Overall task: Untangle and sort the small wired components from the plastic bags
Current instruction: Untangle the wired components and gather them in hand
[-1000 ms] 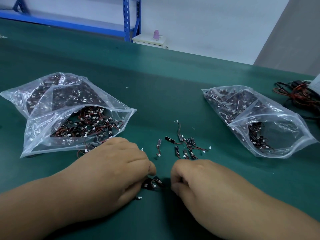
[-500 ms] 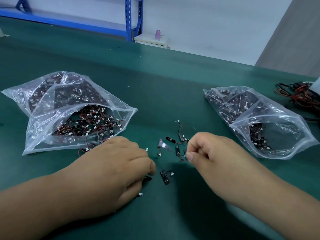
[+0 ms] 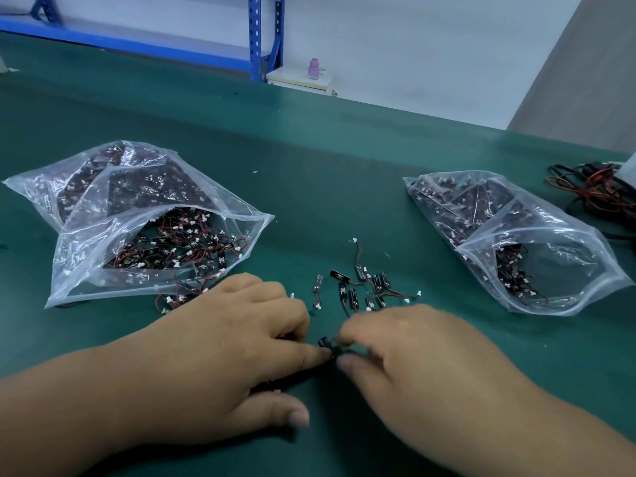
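Two clear plastic bags lie open on the green table: the left bag (image 3: 103,242) is full of tangled black components with red and black wires, and the right bag (image 3: 537,242) holds fewer. Between them lies a small row of separated components (image 3: 364,287). My left hand (image 3: 223,346) and my right hand (image 3: 413,356) meet near the table's front, fingertips pinching a small black wired component (image 3: 325,343) between them. More tangled pieces sit hidden under my left palm.
A few loose components (image 3: 179,297) spill from the left bag's mouth. A bundle of red and black cables (image 3: 592,191) lies at the far right edge. Blue shelving (image 3: 256,36) and a white box with a pink bottle (image 3: 313,68) stand beyond the table.
My right hand went forward to the row of separated components, then came back toward me and now meets my left hand on a black component. The left hand has stayed in place.
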{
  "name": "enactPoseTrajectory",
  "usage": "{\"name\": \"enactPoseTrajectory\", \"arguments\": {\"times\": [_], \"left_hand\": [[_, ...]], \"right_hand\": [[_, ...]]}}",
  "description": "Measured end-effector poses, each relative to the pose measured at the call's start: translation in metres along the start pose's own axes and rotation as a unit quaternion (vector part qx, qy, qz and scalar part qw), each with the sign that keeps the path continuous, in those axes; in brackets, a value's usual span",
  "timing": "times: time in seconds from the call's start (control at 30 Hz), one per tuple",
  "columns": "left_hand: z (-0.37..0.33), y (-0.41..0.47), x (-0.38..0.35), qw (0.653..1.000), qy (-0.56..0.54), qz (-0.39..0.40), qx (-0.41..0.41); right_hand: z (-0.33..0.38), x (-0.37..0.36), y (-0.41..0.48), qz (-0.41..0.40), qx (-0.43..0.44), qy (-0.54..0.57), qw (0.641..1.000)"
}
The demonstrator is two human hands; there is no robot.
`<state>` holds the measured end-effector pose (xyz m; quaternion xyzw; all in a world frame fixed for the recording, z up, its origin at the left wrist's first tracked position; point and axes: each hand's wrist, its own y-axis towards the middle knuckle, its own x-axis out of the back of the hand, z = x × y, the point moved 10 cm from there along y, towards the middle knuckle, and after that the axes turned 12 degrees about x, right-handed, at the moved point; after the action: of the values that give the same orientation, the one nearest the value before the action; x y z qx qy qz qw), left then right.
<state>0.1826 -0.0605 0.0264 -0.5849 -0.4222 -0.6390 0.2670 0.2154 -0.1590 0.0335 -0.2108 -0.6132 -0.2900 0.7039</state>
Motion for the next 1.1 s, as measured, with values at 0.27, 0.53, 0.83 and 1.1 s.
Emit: {"name": "enactPoseTrajectory", "arguments": {"times": [0.27,0.53,0.83,1.1], "left_hand": [[0.006,0.000,0.004,0.999,-0.017,-0.021,0.030],[0.023,0.003,0.005,0.993,-0.028,-0.037,0.108],[0.022,0.004,0.004,0.992,-0.021,-0.021,0.120],[0.029,0.000,0.002,0.988,-0.039,-0.015,0.150]], "right_hand": [[0.011,-0.023,0.000,0.000,-0.019,0.005,1.000],[0.006,0.010,-0.002,-0.169,0.011,-0.036,0.985],[-0.010,0.007,0.021,-0.181,0.015,-0.009,0.983],[-0.097,0.035,0.001,-0.355,-0.030,0.084,0.931]]}}
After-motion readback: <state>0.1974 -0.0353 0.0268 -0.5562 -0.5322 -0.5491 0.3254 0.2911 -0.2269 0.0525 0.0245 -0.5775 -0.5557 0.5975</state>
